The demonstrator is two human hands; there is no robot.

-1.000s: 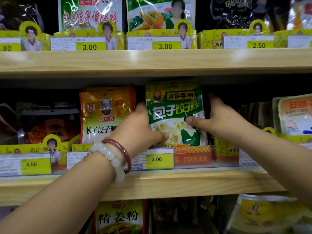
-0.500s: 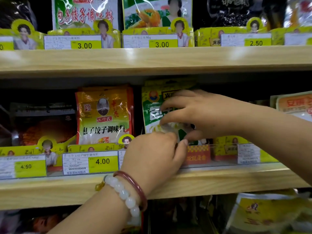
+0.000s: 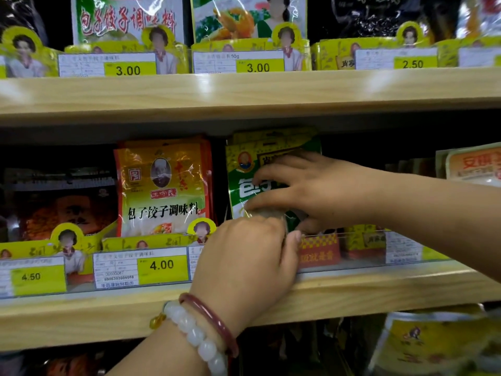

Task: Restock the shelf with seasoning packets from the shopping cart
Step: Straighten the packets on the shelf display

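— Where's your green-and-white plastic seasoning packet (image 3: 245,169)?
— Upright on the middle wooden shelf (image 3: 379,289), beside the orange foil packet (image 3: 162,185).
— And your hands?
— Your right hand (image 3: 311,188) spreads fingers over its front, thumb beneath; your left hand (image 3: 244,256) curls round its bottom edge

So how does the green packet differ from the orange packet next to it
The green packet is green and white; the orange packet is orange and yellow. Both hands, left hand and right hand, are on the green packet; nothing touches the orange one. The green one reaches higher. Both stand upright on the middle shelf.
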